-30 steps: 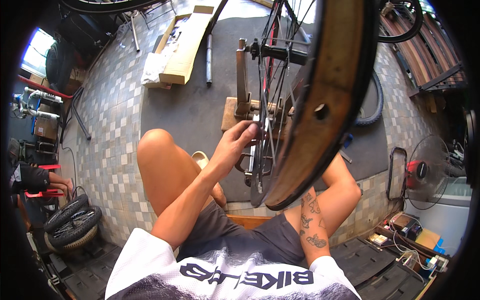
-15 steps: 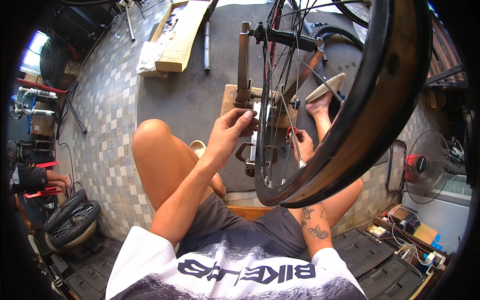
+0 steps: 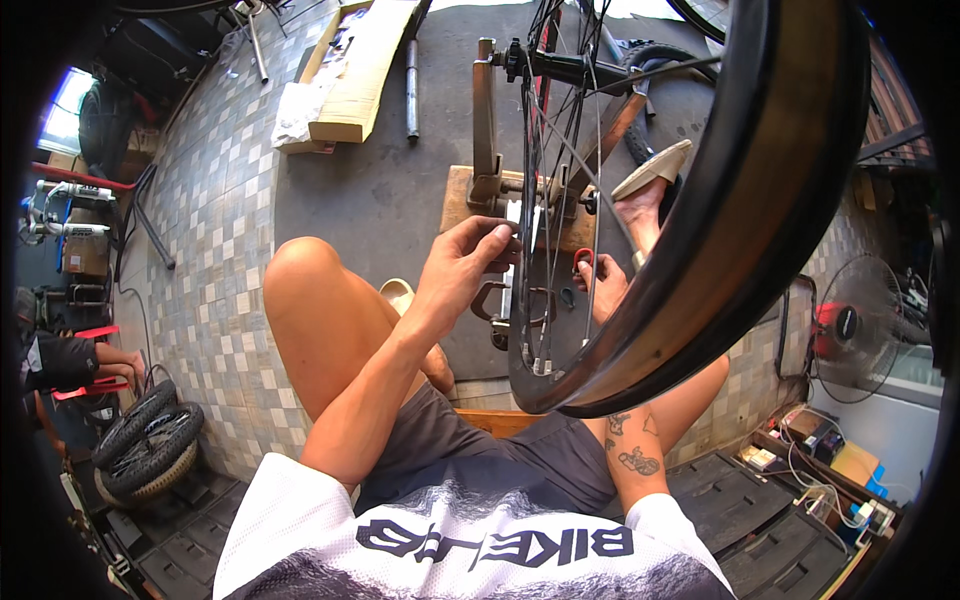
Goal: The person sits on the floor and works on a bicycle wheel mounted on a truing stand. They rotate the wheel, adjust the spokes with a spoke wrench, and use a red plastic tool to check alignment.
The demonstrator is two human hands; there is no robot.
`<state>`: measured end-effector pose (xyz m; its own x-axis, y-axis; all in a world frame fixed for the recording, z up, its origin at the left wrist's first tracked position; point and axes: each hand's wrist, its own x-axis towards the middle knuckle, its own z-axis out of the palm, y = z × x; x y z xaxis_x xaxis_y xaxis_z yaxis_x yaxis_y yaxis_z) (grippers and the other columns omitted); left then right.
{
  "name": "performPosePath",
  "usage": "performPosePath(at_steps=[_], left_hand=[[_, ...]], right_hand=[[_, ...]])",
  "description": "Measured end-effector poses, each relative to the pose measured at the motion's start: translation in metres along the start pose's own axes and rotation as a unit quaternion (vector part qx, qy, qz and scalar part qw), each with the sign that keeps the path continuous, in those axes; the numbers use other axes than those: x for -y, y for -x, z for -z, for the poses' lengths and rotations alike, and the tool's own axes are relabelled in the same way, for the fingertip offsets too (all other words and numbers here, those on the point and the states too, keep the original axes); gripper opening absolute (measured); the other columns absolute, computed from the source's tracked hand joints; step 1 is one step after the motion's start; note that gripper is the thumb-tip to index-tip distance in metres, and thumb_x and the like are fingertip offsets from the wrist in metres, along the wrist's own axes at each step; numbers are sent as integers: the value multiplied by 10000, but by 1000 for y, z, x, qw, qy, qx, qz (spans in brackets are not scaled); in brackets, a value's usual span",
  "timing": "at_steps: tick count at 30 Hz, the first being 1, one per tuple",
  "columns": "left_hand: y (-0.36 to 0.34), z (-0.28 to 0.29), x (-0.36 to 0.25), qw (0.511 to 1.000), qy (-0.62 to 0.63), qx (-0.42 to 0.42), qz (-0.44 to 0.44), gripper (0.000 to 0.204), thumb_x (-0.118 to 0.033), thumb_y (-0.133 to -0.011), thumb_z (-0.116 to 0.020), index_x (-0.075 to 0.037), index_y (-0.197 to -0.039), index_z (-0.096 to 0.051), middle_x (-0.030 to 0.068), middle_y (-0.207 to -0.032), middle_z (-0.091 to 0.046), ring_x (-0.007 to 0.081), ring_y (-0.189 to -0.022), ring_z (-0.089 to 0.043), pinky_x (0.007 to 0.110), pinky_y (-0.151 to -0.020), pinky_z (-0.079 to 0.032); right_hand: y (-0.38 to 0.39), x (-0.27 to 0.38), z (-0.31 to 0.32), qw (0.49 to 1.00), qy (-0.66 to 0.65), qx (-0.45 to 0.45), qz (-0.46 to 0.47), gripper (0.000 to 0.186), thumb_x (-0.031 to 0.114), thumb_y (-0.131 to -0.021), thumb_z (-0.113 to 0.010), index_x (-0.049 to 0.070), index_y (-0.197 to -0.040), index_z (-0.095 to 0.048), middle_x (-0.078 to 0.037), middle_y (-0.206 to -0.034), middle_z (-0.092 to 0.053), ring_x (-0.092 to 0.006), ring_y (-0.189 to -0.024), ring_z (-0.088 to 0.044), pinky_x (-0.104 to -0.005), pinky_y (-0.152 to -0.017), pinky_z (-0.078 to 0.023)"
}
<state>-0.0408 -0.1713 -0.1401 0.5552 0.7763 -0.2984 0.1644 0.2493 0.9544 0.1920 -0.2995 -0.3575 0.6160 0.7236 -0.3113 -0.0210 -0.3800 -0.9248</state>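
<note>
A bicycle wheel, its dark rim (image 3: 690,290) large at the right, stands upright in a metal truing stand (image 3: 484,125) on a wooden base (image 3: 462,196). Its hub (image 3: 560,66) sits between the stand's two arms. My left hand (image 3: 465,262) is at the left edge of the rim, fingers bent and loosely apart, tips at or touching it. On the other side of the spokes, my right hand (image 3: 606,286) pinches a small red spoke wrench (image 3: 583,256). The rim partly hides that hand and forearm.
An open cardboard box (image 3: 345,110) and a metal tube (image 3: 412,90) lie on the mat beyond. Tyres (image 3: 150,440) are piled at the left, near another person's legs (image 3: 115,358). A fan (image 3: 855,325) and a tray of cables (image 3: 810,450) stand at the right.
The wheel has turned, with its spokes and rim marks in new places. The red spoke wrench and my right hand have shifted slightly. My left hand stays about where it was.
</note>
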Motion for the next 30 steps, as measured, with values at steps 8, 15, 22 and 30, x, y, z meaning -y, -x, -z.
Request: performPosePath(at_steps=[8,15,22,30], left_hand=[[3,0,9,998,39,-8,-53,340,-264,-1085,-632,37,-1241,-666,81,-1046,-732,137,-959,-696,308,-893,-575],[-5,0,24,998,51,-31,-20,347,-247,-1075,-642,38,-1274,-654,93,-1084,-735,145,-975,-696,302,-885,-564],[-8,9,42,990,110,71,-42,346,-254,-1102,-593,19,-1306,-651,69,-1129,-721,144,-1008,-684,303,-891,-562],[6,30,20,960,249,122,-20,463,-377,-1128,-497,57,-1140,-657,144,-938,-689,224,-795,-665,350,-745,-529]], right_hand=[[4,3,-2,1000,2,0,-3,173,134,-992,-702,-1,-1100,-704,-52,-908,-755,-124,-791,-731,-275,-693,-574],[-2,-8,-4,1000,-6,8,7,173,130,-990,-691,0,-1104,-708,-55,-919,-759,-124,-797,-731,-273,-697,-577],[13,22,-3,999,38,-3,-3,185,155,-984,-697,0,-1085,-710,-68,-901,-763,-137,-789,-743,-292,-701,-586],[12,27,-4,999,37,-14,3,205,185,-966,-707,5,-1063,-716,-81,-844,-757,-151,-751,-735,-321,-706,-572]])
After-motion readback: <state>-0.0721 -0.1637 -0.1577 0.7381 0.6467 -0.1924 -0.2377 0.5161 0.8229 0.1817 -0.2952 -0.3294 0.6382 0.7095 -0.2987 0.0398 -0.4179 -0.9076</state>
